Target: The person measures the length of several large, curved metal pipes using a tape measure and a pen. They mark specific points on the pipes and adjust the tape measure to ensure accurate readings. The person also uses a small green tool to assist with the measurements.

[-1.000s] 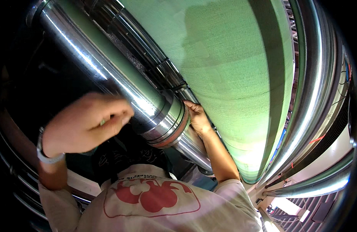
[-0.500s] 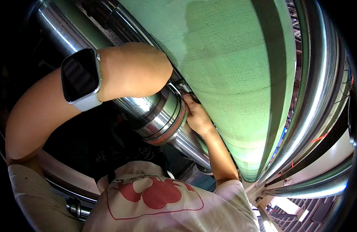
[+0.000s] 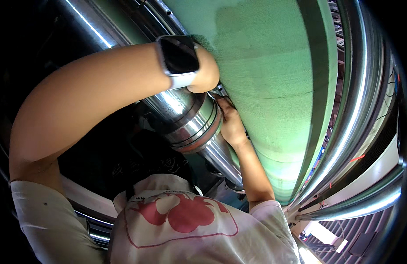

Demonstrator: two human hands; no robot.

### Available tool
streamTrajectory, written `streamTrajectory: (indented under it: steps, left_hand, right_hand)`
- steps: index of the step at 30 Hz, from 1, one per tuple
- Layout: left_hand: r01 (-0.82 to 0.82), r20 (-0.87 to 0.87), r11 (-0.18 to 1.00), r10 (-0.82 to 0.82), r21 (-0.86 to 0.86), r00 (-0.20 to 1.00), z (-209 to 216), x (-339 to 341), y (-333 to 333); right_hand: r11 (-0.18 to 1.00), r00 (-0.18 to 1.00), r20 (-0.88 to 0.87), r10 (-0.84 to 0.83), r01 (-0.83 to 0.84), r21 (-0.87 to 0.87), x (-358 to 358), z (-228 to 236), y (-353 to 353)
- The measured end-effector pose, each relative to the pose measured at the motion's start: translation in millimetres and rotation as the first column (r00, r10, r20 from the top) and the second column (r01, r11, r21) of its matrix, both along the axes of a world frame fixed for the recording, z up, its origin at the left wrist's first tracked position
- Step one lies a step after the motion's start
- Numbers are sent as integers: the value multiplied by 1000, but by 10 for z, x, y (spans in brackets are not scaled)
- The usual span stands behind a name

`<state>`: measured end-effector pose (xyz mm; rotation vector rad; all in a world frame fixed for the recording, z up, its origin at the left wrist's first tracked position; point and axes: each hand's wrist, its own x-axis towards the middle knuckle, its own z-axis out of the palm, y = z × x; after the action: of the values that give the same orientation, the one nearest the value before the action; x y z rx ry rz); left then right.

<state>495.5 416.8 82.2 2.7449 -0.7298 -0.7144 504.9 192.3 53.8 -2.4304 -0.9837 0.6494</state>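
My left hand (image 3: 206, 70), with a smartwatch (image 3: 180, 55) on its wrist, bends down over a shiny metal shaft (image 3: 170, 103), close beside a large green roller (image 3: 269, 88). Its fingers are hidden behind the wrist and the back of the hand. My right hand (image 3: 232, 125) reaches up between the shaft's grooved collar (image 3: 197, 132) and the green roller. Its fingers are curled, their tips dark, at a narrow gap just below the left hand. What they grip there is too hidden to make out.
Long polished rollers (image 3: 366, 88) curve along the right side. A dark rail (image 3: 157, 20) runs beside the green roller at the upper left. A thinner metal rod (image 3: 223, 160) continues below the collar. Ribbed black hose (image 3: 384, 141) lies at the far right.
My left hand and watch have moved right and slightly up, with the wrist now bent more steeply over the shaft. The right hand has shifted a little up and right, staying in the gap.
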Motion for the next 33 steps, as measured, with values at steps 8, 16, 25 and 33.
streamTrajectory:
  steps: [8, 16, 25, 33]
  left_hand:
    - [412, -124, 910, -416, -54, 901, -5, 269, -88]
    - [232, -147, 969, -218, 89, 965, 149, 141, -106]
    - [-351, 26, 823, 404, -446, 914, 272, -562, 211]
    - [-688, -468, 249, 574, -682, 672, 3, -2014, 56]
  right_hand:
    - [998, 993, -114, -27, 33, 55, 16, -64, -78]
    - [982, 934, -329, -136, 171, 80, 43, -203, -166]
    - [935, 642, -741, -199, 350, 52, 160, -679, -302]
    - [981, 781, -603, -163, 192, -17, 214, -423, 42]
